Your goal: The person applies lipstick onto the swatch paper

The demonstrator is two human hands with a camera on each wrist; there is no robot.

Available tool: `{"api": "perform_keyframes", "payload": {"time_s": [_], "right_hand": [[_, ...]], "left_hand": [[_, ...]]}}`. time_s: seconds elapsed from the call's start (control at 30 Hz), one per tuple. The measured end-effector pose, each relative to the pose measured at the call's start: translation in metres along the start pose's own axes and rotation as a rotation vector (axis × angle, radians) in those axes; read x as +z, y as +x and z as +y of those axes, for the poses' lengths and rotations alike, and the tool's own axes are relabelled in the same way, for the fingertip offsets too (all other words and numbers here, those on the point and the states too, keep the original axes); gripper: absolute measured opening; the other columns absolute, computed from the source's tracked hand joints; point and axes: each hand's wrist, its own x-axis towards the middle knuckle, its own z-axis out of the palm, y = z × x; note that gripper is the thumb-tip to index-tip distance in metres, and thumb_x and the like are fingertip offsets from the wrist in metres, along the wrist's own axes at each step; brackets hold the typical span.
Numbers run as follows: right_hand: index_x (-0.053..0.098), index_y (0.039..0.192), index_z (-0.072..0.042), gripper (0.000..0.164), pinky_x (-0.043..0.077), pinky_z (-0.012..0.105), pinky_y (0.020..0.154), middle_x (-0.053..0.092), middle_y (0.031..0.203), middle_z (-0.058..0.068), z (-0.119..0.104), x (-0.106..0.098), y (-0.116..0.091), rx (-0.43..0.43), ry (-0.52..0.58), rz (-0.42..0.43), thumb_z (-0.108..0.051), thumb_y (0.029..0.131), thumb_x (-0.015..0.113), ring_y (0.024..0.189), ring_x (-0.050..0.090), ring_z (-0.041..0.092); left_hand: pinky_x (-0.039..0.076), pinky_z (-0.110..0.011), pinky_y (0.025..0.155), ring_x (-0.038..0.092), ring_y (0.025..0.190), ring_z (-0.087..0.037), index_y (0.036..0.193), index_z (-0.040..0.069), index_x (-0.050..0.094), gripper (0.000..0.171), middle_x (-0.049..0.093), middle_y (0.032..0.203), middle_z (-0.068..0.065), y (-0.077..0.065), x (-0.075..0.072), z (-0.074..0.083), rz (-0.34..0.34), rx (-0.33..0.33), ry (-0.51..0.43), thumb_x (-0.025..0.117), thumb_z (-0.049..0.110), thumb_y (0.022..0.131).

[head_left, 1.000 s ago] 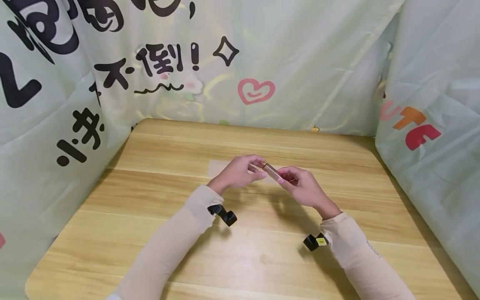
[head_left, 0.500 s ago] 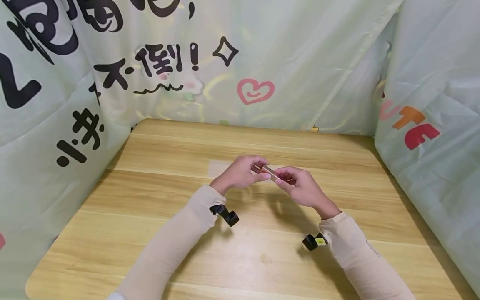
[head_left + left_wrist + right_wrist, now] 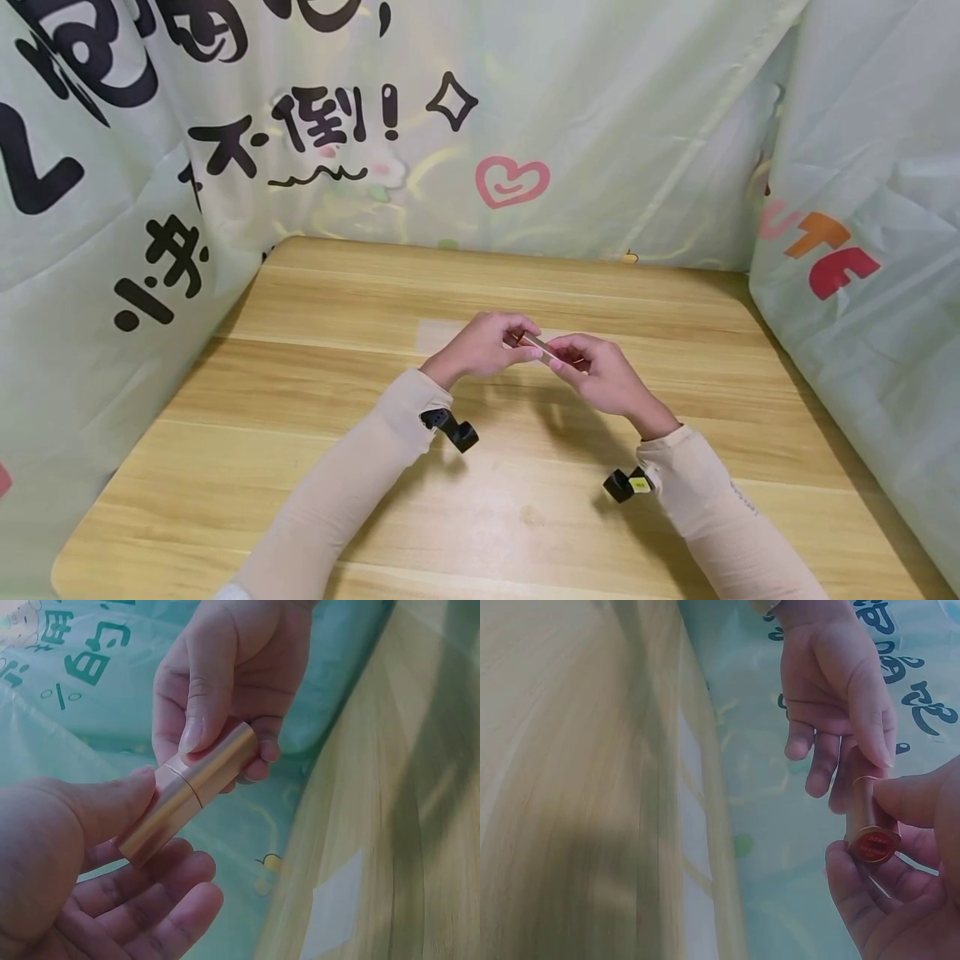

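A closed lipstick tube point(image 3: 541, 347), shiny rose gold, is held above the table between both hands. My left hand point(image 3: 483, 344) pinches its far-left end between thumb and fingers. On the other end, my right hand point(image 3: 606, 377) has its thumb and fingers gripping the tube. In the left wrist view a thin seam runs around the lipstick tube point(image 3: 187, 791) between the two grips, with no gap showing. The right wrist view shows a round red label point(image 3: 875, 846) on the end in the right hand; its print is too small to read.
The hands are over a wood-grain table point(image 3: 360, 300). A pale rectangular patch point(image 3: 437, 336) lies flat on it behind the left hand. Printed curtains point(image 3: 600, 125) enclose the back and sides. Black cameras point(image 3: 459, 434) sit on both wrists.
My left hand has moved slightly right and its fingers have closed on the lipstick tube's free end. The tube has tilted a little. The right hand has stayed nearly in place, holding it throughout.
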Motion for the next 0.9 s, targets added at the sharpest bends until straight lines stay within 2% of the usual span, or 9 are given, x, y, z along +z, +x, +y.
{"api": "perform_keyframes", "payload": {"time_s": [0.2, 0.43, 0.57, 0.9], "right_hand": [[0.069, 0.111, -0.001, 0.019, 0.054, 0.028, 0.065, 0.070, 0.100, 0.009, 0.0012, 0.0012, -0.0005, -0.003, 0.003, -0.003, -0.007, 0.093, 0.065, 0.077, 0.063, 0.017], [0.069, 0.111, -0.001, 0.020, 0.054, 0.027, 0.065, 0.070, 0.101, 0.010, 0.0015, -0.0001, -0.0021, 0.002, 0.000, 0.001, -0.008, 0.093, 0.065, 0.076, 0.063, 0.017], [0.069, 0.111, -0.001, 0.020, 0.054, 0.027, 0.065, 0.070, 0.102, 0.010, 0.0016, -0.0011, -0.0028, 0.003, 0.000, -0.002, -0.007, 0.093, 0.065, 0.076, 0.063, 0.017], [0.070, 0.110, -0.001, 0.019, 0.054, 0.028, 0.064, 0.069, 0.097, 0.010, 0.0024, -0.0035, -0.0038, -0.008, -0.005, -0.003, -0.005, 0.092, 0.066, 0.074, 0.061, 0.019]], "left_hand": [[0.051, -0.021, 0.079, 0.064, 0.085, -0.010, 0.112, 0.005, 0.068, 0.026, 0.069, 0.093, 0.001, 0.0003, 0.0004, -0.0022, 0.003, 0.021, -0.032, 0.070, 0.020, 0.091], [0.048, -0.023, 0.064, 0.059, 0.072, -0.011, 0.107, 0.008, 0.069, 0.020, 0.066, 0.084, 0.003, 0.0017, -0.0001, -0.0019, -0.003, 0.008, -0.065, 0.071, 0.020, 0.090], [0.044, -0.022, 0.060, 0.056, 0.068, -0.011, 0.103, 0.010, 0.070, 0.017, 0.065, 0.081, 0.003, 0.0020, -0.0007, -0.0010, -0.005, 0.013, -0.065, 0.072, 0.020, 0.090], [0.042, -0.022, 0.057, 0.052, 0.065, -0.012, 0.098, 0.011, 0.071, 0.011, 0.064, 0.078, 0.004, 0.0014, -0.0026, 0.0009, -0.011, 0.031, -0.076, 0.071, 0.018, 0.090]]}}
